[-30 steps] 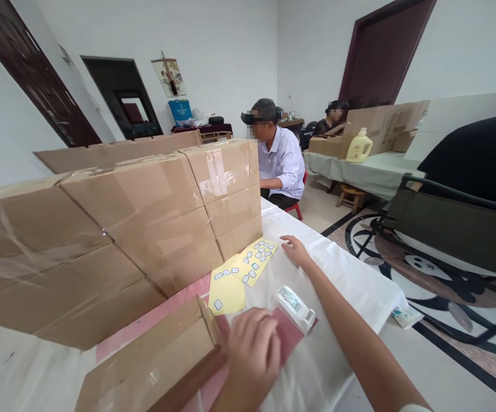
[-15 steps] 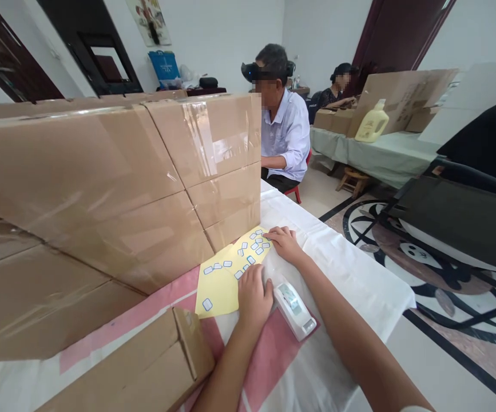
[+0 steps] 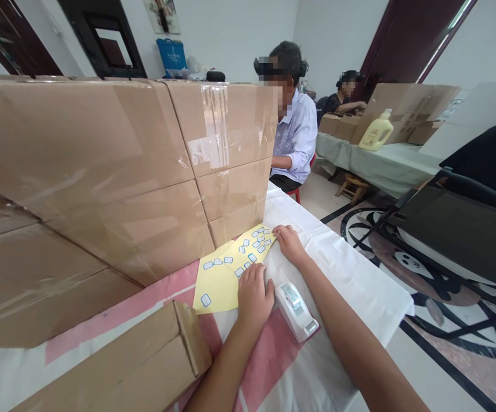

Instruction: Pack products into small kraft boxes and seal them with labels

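A sheet of yellow paper [image 3: 215, 286] lies on the cloth, with several small blue-edged white labels [image 3: 228, 260] scattered over it. My left hand [image 3: 254, 292] rests on the sheet's lower right edge, fingers laid down and thumb apart. At the far right corner, the fingertips of my right hand [image 3: 289, 243] are closed on the paper's edge; the exact grip is partly hidden. Between my forearms stands a white tape dispenser [image 3: 297, 312], touched by neither hand.
Taped cardboard boxes [image 3: 145, 171] form a wall behind the paper. A long cardboard box [image 3: 145, 360] lies at front left. The white tablecloth [image 3: 350, 274] reaches the table's right edge. One person [image 3: 297, 131] sits beyond the boxes, another farther back, near a yellow bottle [image 3: 376, 131].
My right hand has shifted slightly right, from over the labels to the paper's edge. My left hand stays on the sheet. The camera view has turned a little.
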Demonstrator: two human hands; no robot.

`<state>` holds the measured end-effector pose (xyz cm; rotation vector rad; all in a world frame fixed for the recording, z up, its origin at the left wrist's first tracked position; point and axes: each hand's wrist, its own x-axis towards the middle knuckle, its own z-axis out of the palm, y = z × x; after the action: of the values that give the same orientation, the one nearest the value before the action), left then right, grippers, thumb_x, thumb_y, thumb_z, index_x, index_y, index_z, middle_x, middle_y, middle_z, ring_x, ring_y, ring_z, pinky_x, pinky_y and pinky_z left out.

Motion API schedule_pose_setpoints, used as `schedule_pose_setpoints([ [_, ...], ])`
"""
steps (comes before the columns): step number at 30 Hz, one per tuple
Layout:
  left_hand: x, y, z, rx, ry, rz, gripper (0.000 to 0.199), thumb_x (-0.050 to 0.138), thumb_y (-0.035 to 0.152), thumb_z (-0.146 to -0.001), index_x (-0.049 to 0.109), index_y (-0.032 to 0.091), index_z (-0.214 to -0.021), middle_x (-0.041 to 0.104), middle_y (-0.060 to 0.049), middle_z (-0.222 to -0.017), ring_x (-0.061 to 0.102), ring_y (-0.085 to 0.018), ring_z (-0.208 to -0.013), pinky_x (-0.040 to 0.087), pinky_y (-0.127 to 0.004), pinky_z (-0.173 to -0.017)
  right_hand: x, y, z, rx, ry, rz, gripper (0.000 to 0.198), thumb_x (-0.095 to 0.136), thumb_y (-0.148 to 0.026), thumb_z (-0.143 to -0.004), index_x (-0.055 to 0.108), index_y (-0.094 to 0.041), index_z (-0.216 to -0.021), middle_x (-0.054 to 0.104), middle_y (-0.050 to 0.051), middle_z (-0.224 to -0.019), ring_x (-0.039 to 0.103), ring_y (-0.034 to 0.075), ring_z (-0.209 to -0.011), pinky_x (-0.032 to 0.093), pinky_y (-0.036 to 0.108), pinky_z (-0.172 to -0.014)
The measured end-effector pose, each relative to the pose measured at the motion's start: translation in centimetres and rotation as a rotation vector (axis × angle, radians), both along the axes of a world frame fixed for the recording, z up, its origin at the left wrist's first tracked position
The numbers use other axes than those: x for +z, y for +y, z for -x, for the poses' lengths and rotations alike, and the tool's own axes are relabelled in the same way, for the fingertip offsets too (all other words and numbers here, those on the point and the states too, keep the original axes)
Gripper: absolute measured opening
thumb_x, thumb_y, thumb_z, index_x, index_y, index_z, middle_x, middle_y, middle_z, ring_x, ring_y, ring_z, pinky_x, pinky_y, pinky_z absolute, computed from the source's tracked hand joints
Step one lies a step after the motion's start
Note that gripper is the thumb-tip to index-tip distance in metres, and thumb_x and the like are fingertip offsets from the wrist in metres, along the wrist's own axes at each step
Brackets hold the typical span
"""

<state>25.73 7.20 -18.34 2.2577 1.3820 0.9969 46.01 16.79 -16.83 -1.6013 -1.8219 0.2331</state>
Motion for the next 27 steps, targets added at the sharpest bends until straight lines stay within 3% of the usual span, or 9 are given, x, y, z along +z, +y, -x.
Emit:
schedule_pose_setpoints([
  [4, 0.1, 0.0, 0.0, 0.002, 0.000, -0.006, 0.034, 0.054, 0.015, -0.091, 0.054, 0.021, -0.124, 0.065, -0.011, -0.131, 0.055, -0.030, -0.130, 0.046, -0.053, -0.110, -0.2, 0.1, -0.3, -0.013, 0.089, -0.026, 0.021, 0.038, -0.023, -0.098, 0.058, -0.023, -0.098, 0.066, 0.009, -0.097, 0.057, 0.026, -0.096, 0.045, 0.040, -0.088],
  [10, 0.0, 0.0, -0.1, 0.007, 0.018, -0.013, 0.032, 0.053, 0.016, -0.092, 0.055, 0.020, -0.123, 0.065, -0.011, -0.130, 0.056, -0.029, -0.128, 0.046, -0.051, -0.109, -0.4, 0.2, -0.5, -0.043, 0.248, -0.041, 0.018, 0.037, -0.029, -0.098, 0.055, -0.024, -0.098, 0.065, 0.008, -0.103, 0.059, 0.025, -0.101, 0.046, 0.039, -0.090],
  [17, -0.6, 0.2, 0.0, 0.007, 0.000, -0.047, 0.030, 0.052, 0.015, -0.091, 0.057, 0.019, -0.121, 0.067, -0.011, -0.128, 0.057, -0.032, -0.127, 0.048, -0.052, -0.107, -1.0, 0.6, -1.0, -0.151, 0.416, -0.093, 0.009, 0.046, -0.033, -0.089, 0.047, -0.025, -0.095, 0.060, 0.002, -0.087, 0.058, 0.020, -0.077, 0.047, 0.034, -0.074],
  [27, -1.4, 0.5, -0.3, 0.016, 0.034, -0.076, 0.029, 0.047, 0.017, -0.093, 0.058, 0.017, -0.120, 0.068, -0.011, -0.126, 0.059, -0.032, -0.125, 0.050, -0.053, -0.103, -1.3, 0.9, -1.4, -0.161, 0.548, -0.127, 0.026, 0.055, -0.035, -0.082, 0.049, -0.025, -0.106, 0.050, -0.006, -0.069, 0.051, 0.016, -0.061, 0.046, 0.030, -0.064],
])
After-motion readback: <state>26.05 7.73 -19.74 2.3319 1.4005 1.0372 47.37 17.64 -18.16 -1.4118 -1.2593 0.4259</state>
